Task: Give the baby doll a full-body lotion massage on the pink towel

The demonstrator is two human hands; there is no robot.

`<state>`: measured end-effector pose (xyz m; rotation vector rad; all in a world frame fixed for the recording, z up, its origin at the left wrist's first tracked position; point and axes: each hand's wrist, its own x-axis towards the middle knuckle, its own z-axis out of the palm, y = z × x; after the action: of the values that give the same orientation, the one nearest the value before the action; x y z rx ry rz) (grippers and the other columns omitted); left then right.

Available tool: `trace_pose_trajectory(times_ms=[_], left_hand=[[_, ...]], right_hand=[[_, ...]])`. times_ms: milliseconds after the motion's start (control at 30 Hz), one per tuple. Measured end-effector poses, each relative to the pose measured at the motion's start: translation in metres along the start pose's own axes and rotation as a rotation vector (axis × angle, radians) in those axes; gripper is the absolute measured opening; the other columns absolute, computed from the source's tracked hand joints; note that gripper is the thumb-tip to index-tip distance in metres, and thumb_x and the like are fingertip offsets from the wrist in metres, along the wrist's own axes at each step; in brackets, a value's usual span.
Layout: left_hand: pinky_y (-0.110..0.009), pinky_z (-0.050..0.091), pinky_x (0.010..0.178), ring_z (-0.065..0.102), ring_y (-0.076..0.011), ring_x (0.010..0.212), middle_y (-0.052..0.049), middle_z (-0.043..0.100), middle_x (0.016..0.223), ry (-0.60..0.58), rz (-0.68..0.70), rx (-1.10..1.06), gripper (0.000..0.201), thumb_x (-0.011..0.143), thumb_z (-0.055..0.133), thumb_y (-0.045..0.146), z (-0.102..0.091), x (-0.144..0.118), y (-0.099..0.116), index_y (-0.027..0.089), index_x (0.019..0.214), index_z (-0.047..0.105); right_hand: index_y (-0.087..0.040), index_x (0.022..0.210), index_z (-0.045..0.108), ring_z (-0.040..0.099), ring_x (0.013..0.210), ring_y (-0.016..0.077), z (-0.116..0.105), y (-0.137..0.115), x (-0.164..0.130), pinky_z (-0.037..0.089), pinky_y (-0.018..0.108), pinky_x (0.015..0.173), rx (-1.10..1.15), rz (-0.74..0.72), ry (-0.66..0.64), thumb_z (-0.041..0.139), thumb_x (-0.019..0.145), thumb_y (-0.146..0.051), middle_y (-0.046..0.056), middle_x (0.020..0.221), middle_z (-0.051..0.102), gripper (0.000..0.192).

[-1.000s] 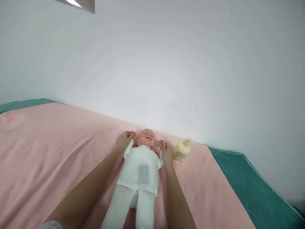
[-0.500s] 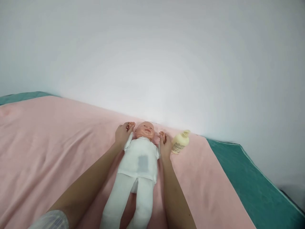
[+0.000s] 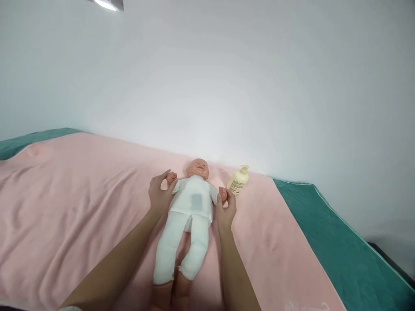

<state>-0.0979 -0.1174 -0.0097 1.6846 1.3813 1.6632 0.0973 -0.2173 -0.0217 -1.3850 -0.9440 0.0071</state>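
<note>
A baby doll (image 3: 194, 196) in a white top and white trousers lies on its back, its bald head toward the wall and its bare feet toward me. A grey square patch shows on its belly. My left hand (image 3: 158, 194) is closed around the doll's hand on the left, thumb and fingers to either side of it. On the other side, my right hand (image 3: 227, 211) pinches the doll's other hand between thumb and fingers. Both doll arms are spread outward and low. Just beyond my right hand stands a pale yellow pump bottle (image 3: 238, 180) with dark print.
A creased pink blanket (image 3: 275, 242) lies under the doll. Green covering (image 3: 330, 229) shows at the right and far left. A pale wall (image 3: 207, 86) rises directly behind the doll's head, with a lamp (image 3: 108, 4) at the top left.
Both my hands have brought the doll's hands down from beside its head to about shoulder and chest height, arms spread outward. The view has shifted, and the doll's feet now show.
</note>
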Motion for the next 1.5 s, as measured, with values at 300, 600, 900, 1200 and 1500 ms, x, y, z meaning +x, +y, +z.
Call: trace_pose_trajectory(times_ms=[300, 600, 900, 1200, 1500], left_hand=[[-0.038, 0.042, 0.082, 0.063, -0.0269, 0.085, -0.009, 0.071, 0.085, -0.112, 0.231, 0.390, 0.034, 0.085, 0.054, 0.038, -0.066, -0.050, -0.026, 0.016, 0.107, 0.069], [-0.038, 0.036, 0.088, 0.065, -0.0246, 0.092, -0.005, 0.073, 0.097, -0.277, 0.426, 0.571, 0.026, 0.090, 0.052, 0.030, -0.082, -0.078, -0.041, 0.025, 0.108, 0.069], [-0.028, 0.048, 0.069, 0.067, -0.0215, 0.088, -0.002, 0.072, 0.103, -0.377, -0.060, 0.385, 0.033, 0.091, 0.047, 0.040, -0.090, -0.071, -0.025, 0.029, 0.115, 0.066], [-0.032, 0.051, 0.084, 0.067, -0.0201, 0.098, -0.003, 0.069, 0.114, -0.035, -0.080, 0.015, 0.044, 0.080, 0.065, 0.034, -0.055, -0.015, -0.002, 0.025, 0.122, 0.059], [-0.032, 0.051, 0.088, 0.065, -0.0215, 0.104, -0.007, 0.069, 0.116, -0.064, -0.129, -0.207, 0.040, 0.084, 0.060, 0.043, 0.022, 0.054, -0.013, 0.021, 0.117, 0.065]], right_hand=[[-0.021, 0.118, 0.059, 0.061, 0.104, 0.0212, -0.044, -0.013, -0.069, 0.049, 0.035, 0.090, -0.196, 0.111, -0.098, 0.058, 0.085, -0.040, 0.008, 0.114, 0.065, 0.038], [-0.020, 0.134, 0.052, 0.060, 0.115, 0.0259, -0.060, -0.013, -0.101, 0.049, 0.040, 0.095, -0.437, 0.154, -0.269, 0.049, 0.088, -0.043, 0.009, 0.128, 0.061, 0.051], [-0.024, 0.128, 0.057, 0.057, 0.118, 0.0246, -0.058, -0.016, -0.090, 0.048, 0.040, 0.099, -0.271, 0.199, -0.213, 0.052, 0.087, -0.044, 0.006, 0.131, 0.059, 0.046], [-0.019, 0.126, 0.060, 0.060, 0.114, 0.0240, -0.026, -0.010, -0.003, 0.048, 0.039, 0.097, -0.171, 0.062, -0.043, 0.049, 0.089, -0.042, 0.010, 0.122, 0.065, 0.045], [-0.014, 0.118, 0.060, 0.069, 0.090, 0.0212, 0.039, 0.021, 0.078, 0.054, 0.036, 0.083, 0.010, 0.031, -0.120, 0.044, 0.090, -0.052, 0.013, 0.111, 0.068, 0.049]])
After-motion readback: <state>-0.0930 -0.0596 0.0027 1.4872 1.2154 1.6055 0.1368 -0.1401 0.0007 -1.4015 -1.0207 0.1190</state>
